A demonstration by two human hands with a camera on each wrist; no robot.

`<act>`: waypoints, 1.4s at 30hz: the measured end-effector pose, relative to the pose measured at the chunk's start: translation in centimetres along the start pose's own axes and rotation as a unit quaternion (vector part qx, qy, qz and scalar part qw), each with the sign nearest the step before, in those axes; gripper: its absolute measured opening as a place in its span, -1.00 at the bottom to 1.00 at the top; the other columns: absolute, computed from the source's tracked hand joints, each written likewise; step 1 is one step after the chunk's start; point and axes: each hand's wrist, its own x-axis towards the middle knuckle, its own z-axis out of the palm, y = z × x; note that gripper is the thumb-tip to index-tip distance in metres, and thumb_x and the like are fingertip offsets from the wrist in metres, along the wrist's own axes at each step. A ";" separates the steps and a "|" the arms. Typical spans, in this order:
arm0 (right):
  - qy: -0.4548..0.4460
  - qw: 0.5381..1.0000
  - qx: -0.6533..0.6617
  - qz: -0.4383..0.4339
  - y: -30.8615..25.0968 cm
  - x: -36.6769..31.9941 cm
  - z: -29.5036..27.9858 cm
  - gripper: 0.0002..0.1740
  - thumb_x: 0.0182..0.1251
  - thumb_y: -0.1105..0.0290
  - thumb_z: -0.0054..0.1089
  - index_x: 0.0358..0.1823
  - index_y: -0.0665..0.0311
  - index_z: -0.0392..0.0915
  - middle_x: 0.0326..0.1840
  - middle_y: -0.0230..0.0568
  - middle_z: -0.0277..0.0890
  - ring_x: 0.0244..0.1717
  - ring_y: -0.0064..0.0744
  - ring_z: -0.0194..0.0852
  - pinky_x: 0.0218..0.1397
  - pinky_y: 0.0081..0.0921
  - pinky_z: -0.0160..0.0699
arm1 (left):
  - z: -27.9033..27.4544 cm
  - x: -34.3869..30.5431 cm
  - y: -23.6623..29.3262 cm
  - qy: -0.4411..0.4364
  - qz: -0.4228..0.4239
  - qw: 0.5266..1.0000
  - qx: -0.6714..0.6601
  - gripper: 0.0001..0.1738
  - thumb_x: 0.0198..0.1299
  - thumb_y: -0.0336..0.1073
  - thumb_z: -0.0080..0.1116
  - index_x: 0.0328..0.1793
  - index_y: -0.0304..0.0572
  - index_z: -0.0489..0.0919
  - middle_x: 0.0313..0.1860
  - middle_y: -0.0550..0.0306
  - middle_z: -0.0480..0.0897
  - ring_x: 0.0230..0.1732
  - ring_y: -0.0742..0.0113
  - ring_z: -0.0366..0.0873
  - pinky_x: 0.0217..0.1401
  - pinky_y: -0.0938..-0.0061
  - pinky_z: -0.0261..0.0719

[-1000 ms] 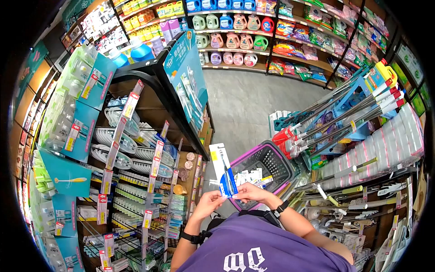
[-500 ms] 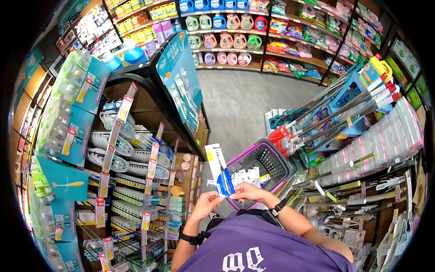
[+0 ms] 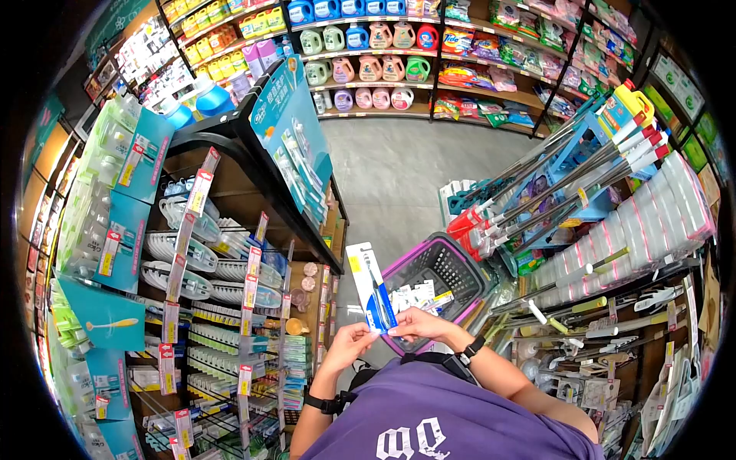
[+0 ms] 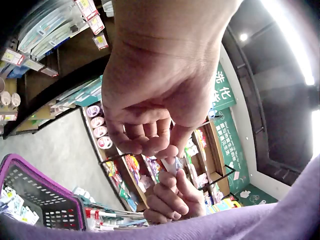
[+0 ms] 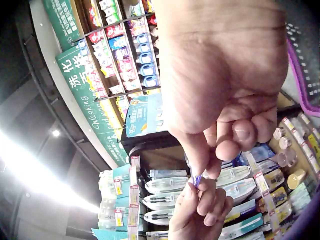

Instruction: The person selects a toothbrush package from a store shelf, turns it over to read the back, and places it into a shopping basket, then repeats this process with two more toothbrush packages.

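A carded toothbrush pack (image 3: 371, 290), white above and blue below with a yellow sticker, stands tilted in front of the purple shirt. My left hand (image 3: 350, 343) pinches its lower left corner, and my right hand (image 3: 421, 325) pinches the lower right edge. In the left wrist view, the left hand (image 4: 155, 95) and the other hand's fingertips meet at a small bit of the pack (image 4: 172, 165). The right wrist view has the right hand (image 5: 225, 75) pinching the pack's blue edge (image 5: 196, 180), most of the pack hidden.
A grey basket with a purple rim (image 3: 402, 261) holds several white packs, just beyond the right hand. Toothbrush racks (image 3: 222, 291) stand at left, mops (image 3: 567, 184) at right, detergent shelves (image 3: 368, 46) at the back, with grey floor (image 3: 383, 169) between.
Both hands keep their hold on the pack, which has shifted slightly left with them. The shelves and racks have slid leftward in the head view.
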 end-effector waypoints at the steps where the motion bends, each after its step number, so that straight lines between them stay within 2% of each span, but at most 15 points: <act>1: -0.001 1.000 0.002 -0.001 -0.2 -0.1 0.0 -0.80 0.44 0.27 0.30 -0.21 0.26 0.70 -0.62 -0.59 0.44 -0.64 -0.78 0.26 -0.56 -0.70 0.14 | 0.0 0.0 0.0 -0.001 0.000 1.000 0.000 -0.84 0.41 -0.25 0.23 -0.15 -0.17 0.67 -0.43 0.41 0.58 -0.43 0.68 0.43 -0.39 0.71 0.35; 20: -0.001 1.000 -0.002 -0.003 -0.4 0.0 -1.0 -0.80 0.45 0.26 0.30 -0.19 0.26 0.70 -0.61 -0.61 0.44 -0.64 -0.80 0.26 -0.58 -0.72 0.11 | 0.6 1.0 0.5 0.009 0.007 1.000 -0.008 -0.82 0.39 -0.25 0.25 -0.15 -0.21 0.69 -0.42 0.37 0.61 -0.42 0.65 0.45 -0.39 0.70 0.36; 23: -0.003 1.000 0.001 -0.004 -0.4 0.1 -1.2 -0.80 0.44 0.26 0.30 -0.18 0.26 0.70 -0.61 -0.61 0.44 -0.64 -0.81 0.26 -0.58 -0.72 0.11 | 0.6 1.0 0.5 0.013 0.014 1.000 -0.011 -0.81 0.40 -0.23 0.25 -0.14 -0.22 0.69 -0.45 0.41 0.55 -0.46 0.68 0.36 -0.42 0.71 0.28; 26: -0.001 1.000 0.001 -0.002 -0.6 0.2 -1.2 -0.80 0.44 0.27 0.30 -0.18 0.27 0.70 -0.60 -0.60 0.45 -0.64 -0.80 0.27 -0.58 -0.72 0.12 | 0.2 1.3 0.0 0.001 0.012 1.000 -0.013 -0.83 0.40 -0.25 0.25 -0.14 -0.19 0.69 -0.42 0.39 0.60 -0.43 0.66 0.45 -0.40 0.70 0.36; 35: -0.002 1.000 0.007 0.002 -0.8 0.5 -1.0 -0.81 0.44 0.29 0.30 -0.18 0.28 0.70 -0.57 -0.59 0.48 -0.63 -0.80 0.30 -0.57 -0.73 0.16 | -0.3 1.3 0.0 0.001 0.007 1.000 -0.004 -0.85 0.40 -0.26 0.25 -0.14 -0.18 0.68 -0.43 0.41 0.59 -0.43 0.67 0.45 -0.40 0.71 0.38; 38: -0.005 1.000 0.004 0.002 -1.3 0.6 -0.6 -0.81 0.44 0.29 0.30 -0.19 0.26 0.70 -0.58 -0.58 0.47 -0.63 -0.80 0.29 -0.57 -0.73 0.14 | -0.4 1.1 -0.1 0.004 0.014 1.000 -0.018 -0.80 0.40 -0.21 0.25 -0.17 -0.19 0.67 -0.47 0.39 0.56 -0.48 0.68 0.37 -0.43 0.71 0.29; 42: -0.006 1.000 -0.004 0.005 -1.6 0.7 -0.3 -0.82 0.44 0.28 0.29 -0.19 0.24 0.70 -0.61 -0.56 0.45 -0.64 -0.80 0.29 -0.57 -0.72 0.10 | -0.7 0.9 -0.3 0.005 0.012 1.000 -0.012 -0.81 0.39 -0.22 0.25 -0.16 -0.18 0.67 -0.45 0.40 0.57 -0.47 0.68 0.40 -0.42 0.71 0.31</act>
